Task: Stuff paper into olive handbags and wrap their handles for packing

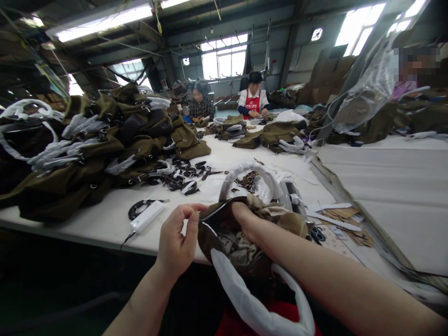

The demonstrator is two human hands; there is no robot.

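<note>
See a white-wrapped handle [241, 298] dangling around 5 o'clock. Just above, find the olive bag [206, 242] by the table [108, 219] edge, with long axis roughly 9-to-3 and zip corner [208, 227] toward 9. Pinching there with the left hand [180, 238]; can't tell any grip for the right hand [241, 217], apart and buried inside. Can't see the 4 o'clock side behind the forearm [315, 261]. Farther, spot a bag heap [133, 135] toward 9, cut off.

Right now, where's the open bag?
Head view, lower centre: the open bag is at the near edge of the table, left hand at its zipper, right hand inside.
</note>
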